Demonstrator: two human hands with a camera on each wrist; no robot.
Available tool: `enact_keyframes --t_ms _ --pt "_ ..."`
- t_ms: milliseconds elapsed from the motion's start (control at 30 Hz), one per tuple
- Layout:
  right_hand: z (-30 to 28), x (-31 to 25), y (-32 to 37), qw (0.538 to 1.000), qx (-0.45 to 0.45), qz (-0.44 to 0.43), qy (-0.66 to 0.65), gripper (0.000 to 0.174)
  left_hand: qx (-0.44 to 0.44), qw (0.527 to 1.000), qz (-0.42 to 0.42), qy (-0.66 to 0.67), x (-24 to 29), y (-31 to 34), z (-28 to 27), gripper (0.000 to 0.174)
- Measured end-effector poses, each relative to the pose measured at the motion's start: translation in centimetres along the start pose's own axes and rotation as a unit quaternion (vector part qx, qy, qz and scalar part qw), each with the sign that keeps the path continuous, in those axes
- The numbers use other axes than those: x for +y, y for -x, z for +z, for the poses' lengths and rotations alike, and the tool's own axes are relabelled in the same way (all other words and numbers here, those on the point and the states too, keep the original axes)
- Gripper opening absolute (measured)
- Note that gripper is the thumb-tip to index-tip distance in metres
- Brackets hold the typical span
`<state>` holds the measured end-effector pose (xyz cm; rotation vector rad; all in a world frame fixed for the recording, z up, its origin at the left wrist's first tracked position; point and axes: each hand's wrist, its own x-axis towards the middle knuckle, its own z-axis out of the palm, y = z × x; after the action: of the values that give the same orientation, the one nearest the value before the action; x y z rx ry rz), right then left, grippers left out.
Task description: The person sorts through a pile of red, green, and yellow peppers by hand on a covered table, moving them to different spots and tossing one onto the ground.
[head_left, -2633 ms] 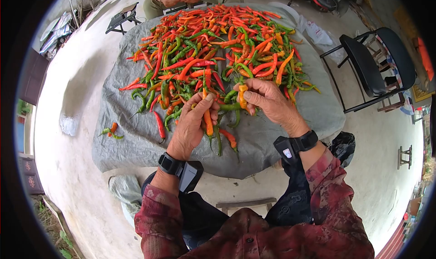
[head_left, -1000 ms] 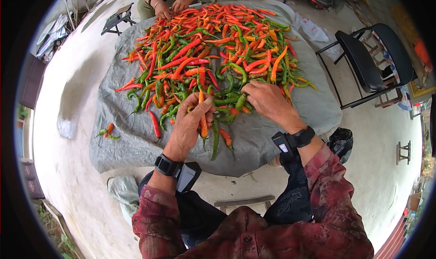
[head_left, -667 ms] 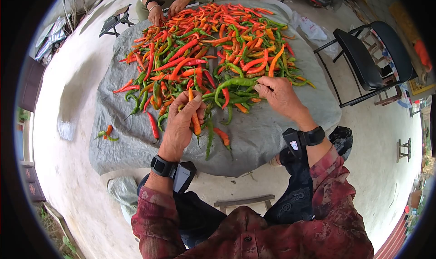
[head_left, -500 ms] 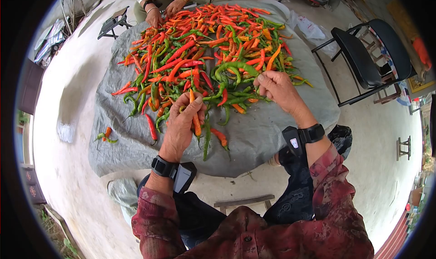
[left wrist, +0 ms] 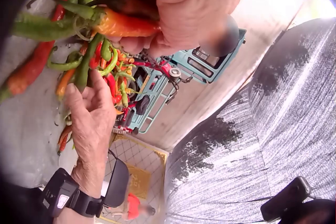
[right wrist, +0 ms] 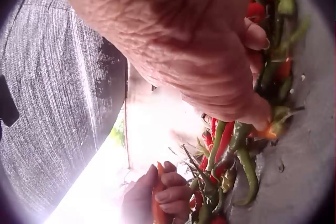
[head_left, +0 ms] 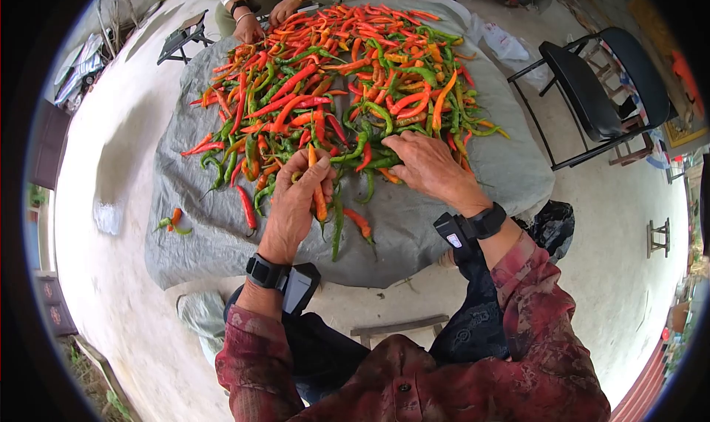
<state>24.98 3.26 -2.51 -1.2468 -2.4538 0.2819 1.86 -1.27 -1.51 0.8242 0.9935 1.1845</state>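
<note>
In the head view my left hand point(head_left: 299, 189) pinches an orange chili pepper point(head_left: 318, 200) upright, its green stem end pointing down towards me. The left wrist view shows this orange chili close up, with a green stem and a darker chili beside it. My right hand point(head_left: 433, 167) reaches palm down over green chilies point(head_left: 383, 158) at the near edge of the heap. In the right wrist view its thumb and fingers stand apart among the chilies, with the thumb at a small orange one point(right wrist: 270, 130). Some of its fingertips are hidden.
A large heap of red, orange and green chilies point(head_left: 296, 96) covers the grey cloth point(head_left: 207, 237). A few chilies point(head_left: 174, 221) lie apart at the left. Across the table another person's hands point(head_left: 285, 9) are at the heap. A black chair point(head_left: 584, 89) stands at the right.
My right hand lifted a green chili, moved it away over the heap and let go. It has since come back to the near green chilies. The left hand keeps hold of its orange chili.
</note>
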Motion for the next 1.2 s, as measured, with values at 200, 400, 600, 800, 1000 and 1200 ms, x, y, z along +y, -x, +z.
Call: enact_keyframes --t_ms 200,400,600,800,1000,1200 --pt "-1.4 0.5 -1.5 0.986 -0.120 0.076 -0.085 0.039 -0.003 1.000 -0.005 0.004 0.2 0.3 -0.2 0.019" --pt "-4.2 1.5 -1.4 0.899 -0.012 0.159 -0.407 0.027 -0.005 1.000 0.000 -0.028 0.3 0.5 -0.1 0.019" --pt "-5.1 1.9 -1.0 0.831 0.028 0.217 -0.511 0.041 -0.015 0.999 -0.002 -0.036 0.1 0.6 0.5 0.017" --pt "-4.7 5.5 -1.0 0.868 0.154 0.217 -0.420 0.049 -0.016 0.999 -0.009 -0.027 -0.4 0.3 0.3 0.015" --pt "-4.7 4.1 -1.3 0.899 0.410 0.151 -0.042 0.043 -0.015 0.999 -0.007 -0.035 -0.3 0.4 0.4 0.018" --pt "-2.0 -0.5 -0.8 0.981 0.145 0.001 -0.129 0.032 -0.016 0.999 -0.017 -0.025 -0.6 0.3 0.4 0.016"
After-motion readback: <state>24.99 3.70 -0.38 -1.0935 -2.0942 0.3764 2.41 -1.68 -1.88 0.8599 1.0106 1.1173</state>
